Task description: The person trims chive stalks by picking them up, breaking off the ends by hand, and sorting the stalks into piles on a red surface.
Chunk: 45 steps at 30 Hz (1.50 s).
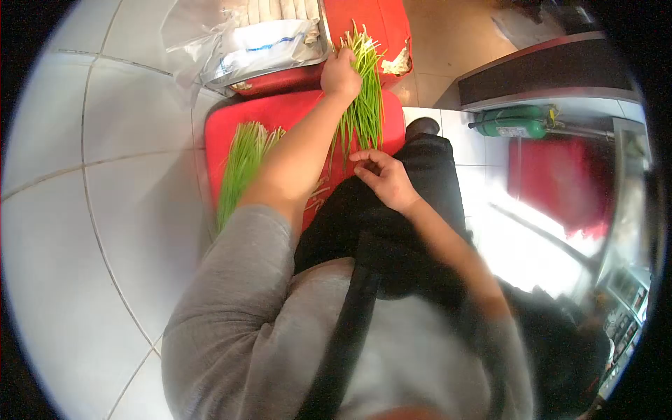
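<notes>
My left hand (341,75) is closed around the upper, pale-ended part of a bunch of long green chives (367,105). The stalks hang down over the far right part of a red seat-like surface (301,105). Just below their green tips is my right hand (388,183), above my dark-clad leg. Its index finger and thumb are apart, with nothing visible between them; the other fingers are curled. A second bunch of chives (241,168) lies on the left side of the red surface, partly hidden by my left forearm. Small pale scraps (318,194) are scattered near my leg.
Behind stands a metal tray (269,70) with white cylindrical items and plastic wrapping, on another red surface (350,12) with a torn corner. A green cylinder (514,122) lies at the right below a dark ledge (546,73). White floor tiles (133,119) extend left.
</notes>
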### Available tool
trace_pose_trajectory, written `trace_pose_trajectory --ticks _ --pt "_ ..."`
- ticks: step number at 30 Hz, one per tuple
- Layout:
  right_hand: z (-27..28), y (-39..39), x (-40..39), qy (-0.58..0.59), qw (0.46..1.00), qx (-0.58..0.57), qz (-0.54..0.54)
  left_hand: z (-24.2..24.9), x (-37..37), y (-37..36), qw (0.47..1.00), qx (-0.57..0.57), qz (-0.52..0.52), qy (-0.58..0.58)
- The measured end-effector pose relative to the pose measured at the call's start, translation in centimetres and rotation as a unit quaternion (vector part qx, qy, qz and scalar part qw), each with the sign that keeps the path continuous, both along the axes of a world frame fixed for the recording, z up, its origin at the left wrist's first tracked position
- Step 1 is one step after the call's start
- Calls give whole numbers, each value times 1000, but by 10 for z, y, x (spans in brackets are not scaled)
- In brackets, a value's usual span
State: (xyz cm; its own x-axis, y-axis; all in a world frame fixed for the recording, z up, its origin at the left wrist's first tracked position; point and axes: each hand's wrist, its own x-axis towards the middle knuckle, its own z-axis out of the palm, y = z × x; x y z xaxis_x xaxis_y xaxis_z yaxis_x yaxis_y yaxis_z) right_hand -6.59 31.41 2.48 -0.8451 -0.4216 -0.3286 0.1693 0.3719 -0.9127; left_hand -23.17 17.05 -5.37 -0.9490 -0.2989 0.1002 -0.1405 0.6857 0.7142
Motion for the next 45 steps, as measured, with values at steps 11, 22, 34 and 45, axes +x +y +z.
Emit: trace_pose_trajectory --ticks 11,22,34,45 --pt "-5 1 -1 15 1000 -22 4 -3 -3 5 993 -117 18 28" --pt "-7 4 -1 18 999 -31 -4 15 7 6 996 -72 29 -42" --pt "7 86 19 313 932 112 -145 38 56 3 975 -67 -173 121" --pt "-72 198 189 -89 870 483 -43 83 200 105 806 -162 -569 5"
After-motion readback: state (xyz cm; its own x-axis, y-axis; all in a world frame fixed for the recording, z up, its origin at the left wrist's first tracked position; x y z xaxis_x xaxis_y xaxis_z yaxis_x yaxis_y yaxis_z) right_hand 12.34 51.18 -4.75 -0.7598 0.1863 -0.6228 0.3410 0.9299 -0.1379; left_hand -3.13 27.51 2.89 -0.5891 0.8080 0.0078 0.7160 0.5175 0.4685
